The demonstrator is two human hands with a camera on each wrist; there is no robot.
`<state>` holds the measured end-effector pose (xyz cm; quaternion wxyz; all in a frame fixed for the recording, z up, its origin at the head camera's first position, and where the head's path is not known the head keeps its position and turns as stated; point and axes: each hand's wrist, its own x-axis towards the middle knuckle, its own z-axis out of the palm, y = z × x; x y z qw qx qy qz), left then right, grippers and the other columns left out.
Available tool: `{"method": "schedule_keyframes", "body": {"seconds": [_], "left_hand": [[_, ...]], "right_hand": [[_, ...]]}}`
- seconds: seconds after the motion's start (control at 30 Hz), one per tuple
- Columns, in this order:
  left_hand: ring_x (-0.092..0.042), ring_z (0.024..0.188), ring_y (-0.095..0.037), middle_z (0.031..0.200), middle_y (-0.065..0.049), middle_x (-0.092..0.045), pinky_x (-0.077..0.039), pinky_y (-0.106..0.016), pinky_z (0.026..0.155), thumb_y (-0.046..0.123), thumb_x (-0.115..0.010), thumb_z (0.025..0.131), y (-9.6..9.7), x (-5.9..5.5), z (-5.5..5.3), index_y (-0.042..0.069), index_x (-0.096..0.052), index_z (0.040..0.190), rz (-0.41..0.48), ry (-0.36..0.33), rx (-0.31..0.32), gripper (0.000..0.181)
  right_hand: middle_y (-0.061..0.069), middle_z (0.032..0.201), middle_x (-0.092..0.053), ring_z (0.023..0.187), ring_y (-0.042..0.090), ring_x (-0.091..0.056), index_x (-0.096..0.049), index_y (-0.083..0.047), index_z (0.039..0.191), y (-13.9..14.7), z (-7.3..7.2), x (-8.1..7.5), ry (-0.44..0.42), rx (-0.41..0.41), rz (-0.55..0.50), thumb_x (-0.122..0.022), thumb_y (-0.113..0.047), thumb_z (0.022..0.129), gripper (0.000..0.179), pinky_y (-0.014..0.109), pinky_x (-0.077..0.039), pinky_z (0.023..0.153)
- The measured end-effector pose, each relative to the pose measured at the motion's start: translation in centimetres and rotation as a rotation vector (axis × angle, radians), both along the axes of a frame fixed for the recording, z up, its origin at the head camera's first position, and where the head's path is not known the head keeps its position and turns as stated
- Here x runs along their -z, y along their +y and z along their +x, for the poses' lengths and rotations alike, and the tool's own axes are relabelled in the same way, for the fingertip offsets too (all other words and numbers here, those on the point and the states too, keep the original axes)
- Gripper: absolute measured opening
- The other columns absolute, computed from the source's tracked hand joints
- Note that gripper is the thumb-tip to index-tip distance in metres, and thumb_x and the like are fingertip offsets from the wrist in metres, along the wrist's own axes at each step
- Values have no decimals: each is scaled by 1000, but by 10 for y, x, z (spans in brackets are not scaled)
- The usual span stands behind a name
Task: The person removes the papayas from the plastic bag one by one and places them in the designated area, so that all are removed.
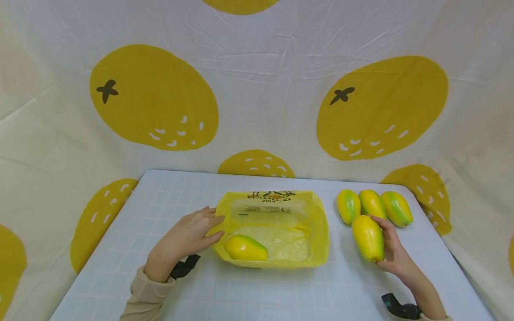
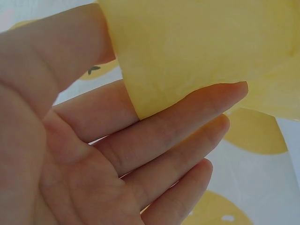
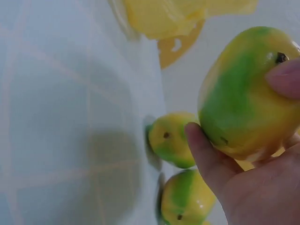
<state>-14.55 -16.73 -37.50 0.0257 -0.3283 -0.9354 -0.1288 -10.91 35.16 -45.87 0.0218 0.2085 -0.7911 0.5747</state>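
My right hand [image 1: 391, 249] grips a yellow-green papaya [image 1: 368, 238] above the table, thumb and fingers around it; the right wrist view shows this papaya [image 3: 243, 93] large and glossy. Three more papayas [image 1: 371, 204] lie close together just behind that hand. A yellow plastic bag [image 1: 319, 236] stands with its mouth open at the table's middle. Inside it, at the lower left, rests another papaya [image 1: 246, 248]. At the bag's left rim is my left hand [image 1: 192, 234], fingers extended and touching the plastic. The bag's film [image 2: 197, 47] covers its thumb tip and part of its index finger.
A white table [image 1: 160, 196] with a faint grid carries everything. Behind and beside it hangs a pale cloth [image 1: 265, 89] printed with big yellow fruits. Dark wrist devices [image 1: 185, 266] sit on both wrists.
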Motion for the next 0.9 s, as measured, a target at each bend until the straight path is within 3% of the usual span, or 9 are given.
{"method": "schedule_keyframes", "body": {"seconds": [0.1, 0.2, 0.3, 0.47, 0.57, 0.67, 0.73, 0.83, 0.9], "left_hand": [[-57, 119, -43, 119, -22, -67, -53, -54, 92, 18, -72, 91, 0, 0, 0, -4, -70, 118, 0, 4, 2, 35], [-57, 119, -43, 119, -22, -67, -53, -54, 93, 18, -72, 91, 0, 0, -1, -4, -69, 119, 0, 3, 1, 35], [-57, 119, -43, 120, -23, -66, -53, -54, 92, 18, -71, 91, 1, 0, -1, -4, -69, 119, -1, -3, 0, 35], [-58, 118, -44, 119, -23, -66, -53, -54, 92, 18, -71, 92, 1, 0, -1, -3, -70, 118, 1, -2, 1, 34], [-58, 118, -44, 119, -23, -66, -52, -54, 93, 18, -71, 92, 1, 1, -1, -4, -70, 119, 4, -3, 3, 34], [-57, 119, -44, 119, -22, -67, -52, -54, 93, 18, -71, 92, 1, 2, -1, -3, -69, 119, 4, -5, 3, 34], [-57, 119, -44, 119, -22, -67, -52, -54, 92, 18, -70, 92, 1, 2, -1, -3, -69, 119, 5, -7, 3, 34], [-57, 119, -44, 119, -23, -66, -53, -54, 92, 18, -70, 92, 1, 2, -1, -3, -69, 119, 4, -6, 3, 34], [-57, 118, -44, 119, -23, -66, -53, -54, 91, 18, -70, 92, 1, 2, -1, -3, -69, 119, 4, -5, 3, 34]], "right_hand": [[2, 155, -16, 134, 4, -20, -10, -2, 154, 5, -1, 6, -43, -12, 30, -64, 23, 56, 116, 10, -21, 106], [-2, 154, -16, 133, -1, -19, -10, -5, 154, 10, -2, 11, -121, -13, 56, -69, 17, 56, 116, 53, -8, 121], [3, 156, -15, 132, -6, -18, -11, -5, 154, 14, -3, 15, -180, -23, 52, -71, 14, 56, 116, 87, 2, 90], [11, 158, -11, 132, -13, -15, -13, -4, 153, 16, -4, 23, -198, -38, 41, -72, 14, 57, 115, 85, 11, 91], [14, 158, -9, 135, -12, -13, -12, -4, 153, 15, -5, 26, -180, -51, 46, -72, 14, 57, 115, 49, 11, 119], [14, 158, -8, 137, -11, -11, -10, -2, 153, 14, -5, 28, -155, -64, 55, -70, 15, 58, 114, 7, -5, 107], [15, 158, -7, 137, -11, -10, -9, -2, 153, 14, -6, 29, -152, -65, 59, -70, 16, 58, 114, 3, -6, 102], [20, 158, -2, 134, -12, -12, -9, -4, 154, 13, -6, 29, -183, -36, 57, -71, 15, 58, 116, 35, 9, 119], [25, 157, 0, 132, -13, -14, -8, -5, 154, 13, -6, 28, -208, -10, 60, -72, 14, 57, 117, 64, 13, 112]]}}
